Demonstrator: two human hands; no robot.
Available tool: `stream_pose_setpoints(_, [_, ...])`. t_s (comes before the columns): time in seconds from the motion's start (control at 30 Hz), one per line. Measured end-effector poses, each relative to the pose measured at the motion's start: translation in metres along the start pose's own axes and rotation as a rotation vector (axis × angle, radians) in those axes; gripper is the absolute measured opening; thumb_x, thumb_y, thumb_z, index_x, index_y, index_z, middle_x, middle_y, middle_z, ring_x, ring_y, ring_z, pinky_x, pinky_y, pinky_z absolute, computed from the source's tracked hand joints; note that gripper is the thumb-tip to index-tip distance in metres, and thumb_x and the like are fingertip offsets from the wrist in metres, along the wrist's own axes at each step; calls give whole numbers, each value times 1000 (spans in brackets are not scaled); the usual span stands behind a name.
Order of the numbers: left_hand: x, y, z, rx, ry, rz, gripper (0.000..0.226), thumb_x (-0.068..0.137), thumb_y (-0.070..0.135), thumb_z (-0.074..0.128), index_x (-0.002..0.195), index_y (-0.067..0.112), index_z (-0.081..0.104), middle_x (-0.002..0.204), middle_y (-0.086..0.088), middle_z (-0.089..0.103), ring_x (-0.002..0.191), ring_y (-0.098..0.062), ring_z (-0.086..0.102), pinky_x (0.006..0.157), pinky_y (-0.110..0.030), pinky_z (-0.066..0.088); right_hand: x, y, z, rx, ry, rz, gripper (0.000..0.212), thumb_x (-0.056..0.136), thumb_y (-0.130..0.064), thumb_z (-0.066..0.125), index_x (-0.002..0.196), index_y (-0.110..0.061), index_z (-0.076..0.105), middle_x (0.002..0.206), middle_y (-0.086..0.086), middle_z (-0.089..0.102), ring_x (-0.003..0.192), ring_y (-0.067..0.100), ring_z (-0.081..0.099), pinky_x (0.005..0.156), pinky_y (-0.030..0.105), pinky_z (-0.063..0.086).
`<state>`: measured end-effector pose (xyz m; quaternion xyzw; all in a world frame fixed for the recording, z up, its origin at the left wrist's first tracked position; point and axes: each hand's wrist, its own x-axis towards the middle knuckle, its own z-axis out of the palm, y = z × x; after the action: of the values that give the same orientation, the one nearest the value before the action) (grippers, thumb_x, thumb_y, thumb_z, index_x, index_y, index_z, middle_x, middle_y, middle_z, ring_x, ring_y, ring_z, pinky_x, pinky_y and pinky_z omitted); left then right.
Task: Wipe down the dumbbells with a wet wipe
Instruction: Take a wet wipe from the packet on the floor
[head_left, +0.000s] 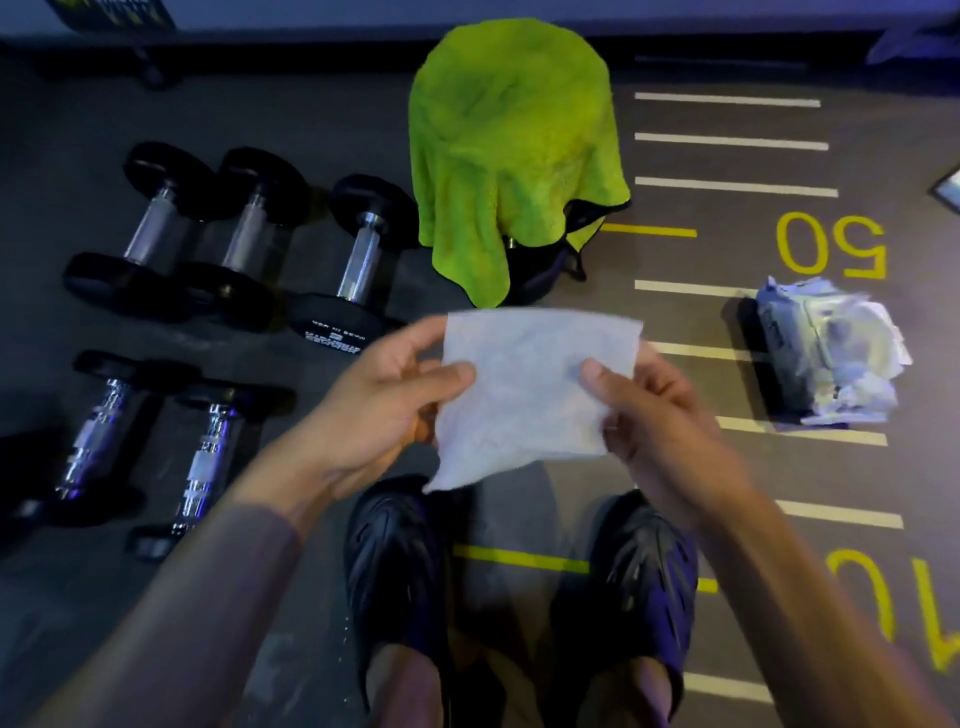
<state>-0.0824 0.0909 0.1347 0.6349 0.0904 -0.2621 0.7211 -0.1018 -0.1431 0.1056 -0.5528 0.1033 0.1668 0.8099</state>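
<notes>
A white wet wipe is spread flat between both hands above the floor. My left hand pinches its left edge and my right hand pinches its right edge. Several black dumbbells with chrome handles lie on the dark floor to the left: three in a far row and two nearer ones. The hands are well right of the dumbbells and touch none of them.
A lime-green towel drapes over a black bag straight ahead. A crumpled wipes packet lies on the floor at the right, on white and yellow painted lines and numbers. My two black shoes stand below the hands.
</notes>
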Motion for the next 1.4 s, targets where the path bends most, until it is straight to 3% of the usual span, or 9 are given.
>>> stream_pose_setpoints(0.2, [1, 28, -9, 484, 6, 532, 49, 92, -20, 53, 83, 21, 80, 96, -2, 78, 83, -10, 74, 70, -25, 57, 6, -42, -16, -167, -240, -242, 36, 84, 5, 60, 78, -24, 81, 87, -1, 73, 79, 17, 65, 68, 27, 47])
stream_pose_setpoints(0.53, [12, 37, -13, 733, -45, 457, 44, 90, 1, 46, 99, 30, 79, 108, 5, 76, 86, -23, 70, 72, -35, 51, 27, -29, -29, -712, -220, -307, 50, 80, 11, 45, 83, -25, 80, 94, 8, 67, 84, 40, 60, 70, 50, 44])
stream_pose_setpoints(0.7, [18, 42, -2, 949, -28, 576, 7, 85, 24, 80, 84, 24, 74, 89, 6, 73, 76, -15, 67, 68, -39, 50, 21, -23, -25, -814, -220, -282, 38, 76, 1, 55, 74, -31, 74, 108, -11, 67, 100, 12, 66, 85, 19, 45])
stream_pose_setpoints(0.87, [28, 50, 4, 1058, -227, 600, 20, 85, 8, 79, 87, 24, 68, 87, 10, 64, 80, -8, 61, 70, -25, 47, 27, -31, -3, -846, -311, -337, 38, 93, -18, 75, 128, -19, 61, 136, -7, 63, 133, 8, 56, 110, 22, 41])
stream_pose_setpoints(0.97, [28, 49, 3, 958, -233, 530, 29, 85, 4, 80, 102, 24, 69, 90, 9, 68, 78, -7, 61, 68, -17, 46, 36, -28, 13, -920, -389, -214, 27, 94, -37, 76, 113, -19, 71, 102, -3, 76, 96, 9, 71, 87, 45, 56])
stream_pose_setpoints(1.03, [30, 43, -1, 772, -185, 463, 42, 85, 3, 78, 116, 28, 66, 103, 5, 71, 87, -14, 67, 76, -22, 52, 40, -26, 14, -847, -362, -195, 26, 97, -36, 71, 93, -11, 73, 77, 14, 67, 64, 17, 56, 59, 44, 46])
stream_pose_setpoints(1.17, [40, 15, -4, 81, 85, 182, 52, 88, 21, 69, 138, 16, 57, 123, -9, 68, 102, -21, 66, 82, -28, 59, 39, -32, 15, -535, -260, -116, 27, 96, -26, 71, 94, 0, 74, 77, 22, 69, 71, 14, 52, 61, 34, 37])
stream_pose_setpoints(1.27, [36, -6, 1, -337, -66, -209, 67, 83, 58, 69, 135, 16, 66, 134, -13, 69, 117, -27, 68, 95, -37, 61, 40, -32, 19, -369, -165, -59, 24, 95, -19, 72, 102, 3, 75, 94, 31, 74, 80, 23, 64, 69, 42, 49])
stream_pose_setpoints(1.4, [31, -20, 13, -482, -198, -265, 83, 57, 65, 93, 124, 18, 76, 123, -13, 74, 109, -23, 75, 93, -41, 64, 39, -28, 25, -198, -41, 9, 21, 88, -13, 74, 101, 4, 75, 98, 27, 77, 80, 30, 72, 72, 47, 62])
